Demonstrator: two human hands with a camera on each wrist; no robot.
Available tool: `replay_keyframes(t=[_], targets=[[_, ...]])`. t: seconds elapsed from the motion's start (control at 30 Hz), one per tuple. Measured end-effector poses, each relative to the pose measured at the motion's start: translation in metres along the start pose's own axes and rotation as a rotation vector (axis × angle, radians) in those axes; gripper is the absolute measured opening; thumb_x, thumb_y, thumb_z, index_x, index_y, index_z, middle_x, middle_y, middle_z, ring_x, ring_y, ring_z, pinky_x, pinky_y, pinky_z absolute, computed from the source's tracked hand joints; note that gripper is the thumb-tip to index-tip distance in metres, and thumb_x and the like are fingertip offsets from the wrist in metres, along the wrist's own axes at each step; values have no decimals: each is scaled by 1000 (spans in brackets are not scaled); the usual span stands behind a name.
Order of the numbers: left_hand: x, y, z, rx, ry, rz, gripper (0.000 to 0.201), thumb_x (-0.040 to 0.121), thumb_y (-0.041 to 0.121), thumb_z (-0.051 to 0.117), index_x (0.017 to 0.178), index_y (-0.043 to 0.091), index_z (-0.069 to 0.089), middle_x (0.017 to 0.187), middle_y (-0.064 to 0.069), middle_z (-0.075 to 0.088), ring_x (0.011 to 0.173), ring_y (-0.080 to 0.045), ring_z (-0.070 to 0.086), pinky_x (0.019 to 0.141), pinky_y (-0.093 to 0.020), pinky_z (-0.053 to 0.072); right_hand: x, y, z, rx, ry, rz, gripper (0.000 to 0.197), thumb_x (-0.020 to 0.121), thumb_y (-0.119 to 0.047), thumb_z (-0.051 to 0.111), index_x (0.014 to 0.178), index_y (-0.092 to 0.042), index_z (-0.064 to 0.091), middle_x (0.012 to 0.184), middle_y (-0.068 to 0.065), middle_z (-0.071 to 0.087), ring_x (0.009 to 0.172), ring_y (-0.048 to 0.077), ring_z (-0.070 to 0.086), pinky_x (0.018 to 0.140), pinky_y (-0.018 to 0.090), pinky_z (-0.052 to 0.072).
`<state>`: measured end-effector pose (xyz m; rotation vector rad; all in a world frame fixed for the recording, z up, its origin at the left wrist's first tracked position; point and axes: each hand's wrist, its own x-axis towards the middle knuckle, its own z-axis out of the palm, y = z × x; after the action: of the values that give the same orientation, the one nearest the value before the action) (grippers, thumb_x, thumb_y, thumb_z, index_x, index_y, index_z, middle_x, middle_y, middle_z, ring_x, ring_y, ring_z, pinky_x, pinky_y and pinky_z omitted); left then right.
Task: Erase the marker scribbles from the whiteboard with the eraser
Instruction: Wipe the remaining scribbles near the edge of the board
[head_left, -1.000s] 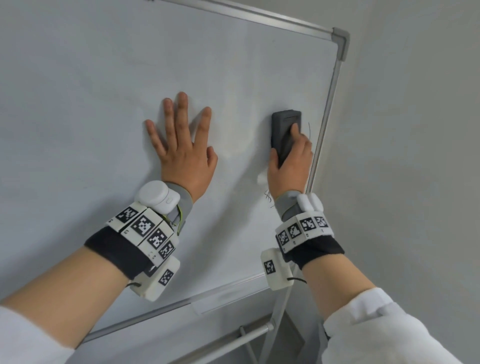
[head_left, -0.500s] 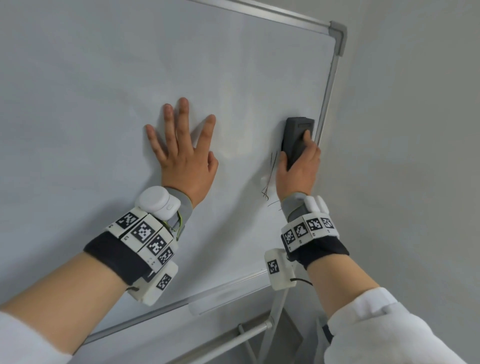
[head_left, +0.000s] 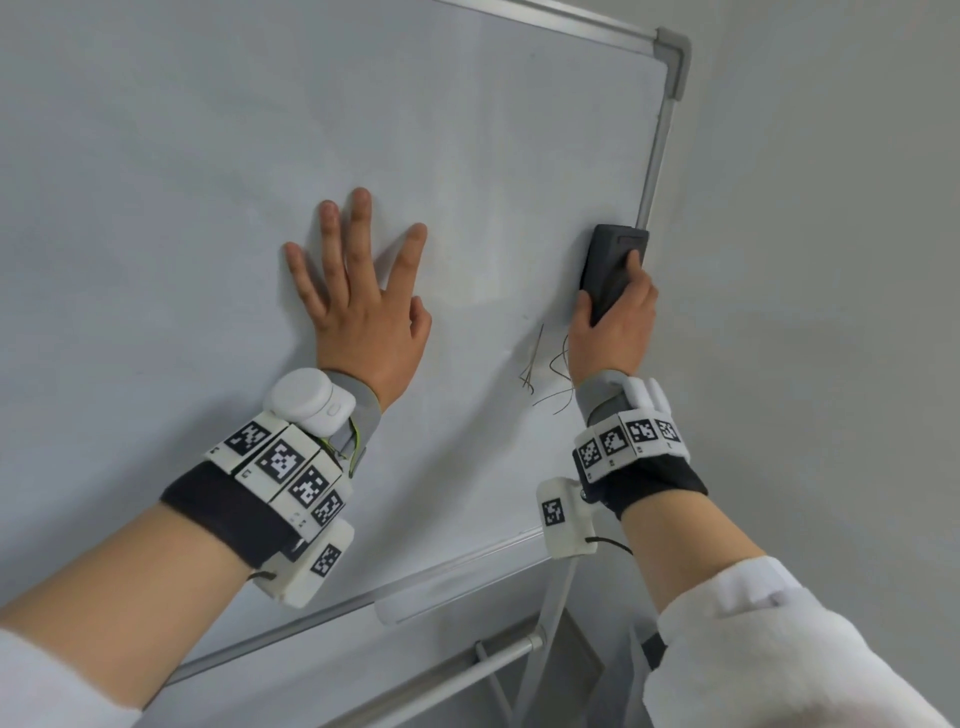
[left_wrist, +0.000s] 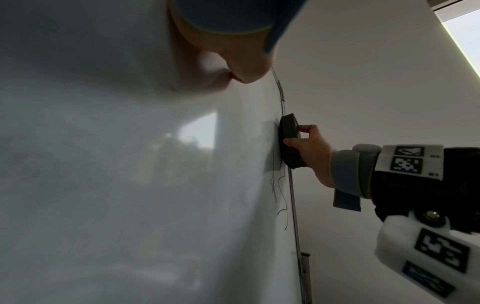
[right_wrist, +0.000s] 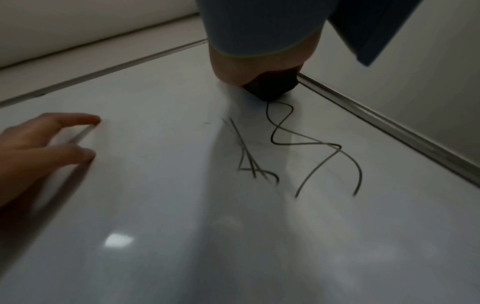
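Observation:
My right hand (head_left: 615, 317) grips a dark grey eraser (head_left: 609, 265) and holds it flat against the whiteboard (head_left: 208, 156), close to the board's right frame. Thin black marker scribbles (head_left: 550, 371) sit just below the eraser, beside my right wrist. The right wrist view shows the scribbles (right_wrist: 298, 152) running out from under the eraser (right_wrist: 270, 87). My left hand (head_left: 358, 291) lies flat on the board with fingers spread, left of the scribbles. In the left wrist view the eraser (left_wrist: 289, 142) is pinched between thumb and fingers of the right hand (left_wrist: 309, 148).
The board's metal frame (head_left: 657, 135) runs down the right side with a grey corner cap (head_left: 672, 60) at the top. A marker tray (head_left: 457, 587) and stand legs (head_left: 457, 675) sit below. A plain grey wall (head_left: 831, 260) lies to the right.
The right hand has slid the eraser to the right, up to the frame. This has uncovered the scribbles below it. The left hand has stayed flat on the board.

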<state>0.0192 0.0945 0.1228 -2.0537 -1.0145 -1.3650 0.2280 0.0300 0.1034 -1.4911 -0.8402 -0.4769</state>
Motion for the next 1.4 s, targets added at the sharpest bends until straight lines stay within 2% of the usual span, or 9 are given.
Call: replay_keyframes(t=[0.1,0.2,0.33,0.6,0.7,0.93,1.1,1.2,1.4], targets=[[-1,-1,-1,7,4,-5,58,82,18,48,138,28,36,152,-21,17,139,-41,13,107,-61,4,-9,0,4,11,-51,-117,61,85,-10,61,140,-2,35,131,18,44,121,33,42,104,34,31],[-1,-3,0,5,5,7,57,82,19,46,138,28,37,151,-21,18,139,-40,13,108,-60,4,-3,2,5,-10,-42,-138,61,85,-10,60,140,-3,35,132,19,44,120,34,42,104,34,31],[0,-2,1,-8,-1,6,57,81,20,44,137,28,38,151,-20,18,139,-40,13,108,-60,4,13,5,5,-29,16,-20,62,88,-11,57,144,-5,30,137,17,41,123,32,40,103,27,27],[1,-7,2,-7,-11,-5,57,82,17,47,137,28,36,152,-20,16,140,-40,12,108,-61,5,-24,19,9,-51,-47,154,62,92,-16,55,145,-7,25,139,16,36,125,31,40,105,36,34],[0,-7,2,-14,-11,4,57,82,17,47,137,28,36,152,-20,16,139,-40,12,108,-60,4,-18,15,7,-51,-28,133,62,90,-14,57,144,-8,28,138,16,38,124,31,41,103,37,35],[-3,-3,1,-5,5,11,57,81,19,46,137,29,38,152,-20,18,139,-39,12,108,-60,4,35,1,-3,-66,19,-4,64,90,-15,56,146,-12,26,141,14,37,126,29,40,106,37,32],[-3,-3,1,-4,8,8,56,81,19,45,136,29,38,151,-20,18,139,-40,13,108,-61,5,18,6,3,-29,9,-34,64,89,-14,56,146,-10,27,139,15,39,124,29,40,105,31,30],[-2,-5,0,-6,1,8,56,82,18,46,136,29,38,151,-21,18,139,-40,13,108,-61,5,2,12,6,0,-14,-70,63,87,-10,58,143,-5,31,136,18,41,124,32,40,106,32,28],[-3,-3,-1,-8,-8,20,57,81,18,47,137,28,38,151,-22,18,139,-41,14,108,-61,5,19,5,-2,49,59,-76,62,77,0,60,136,-3,39,134,14,46,121,33,45,101,28,28]])
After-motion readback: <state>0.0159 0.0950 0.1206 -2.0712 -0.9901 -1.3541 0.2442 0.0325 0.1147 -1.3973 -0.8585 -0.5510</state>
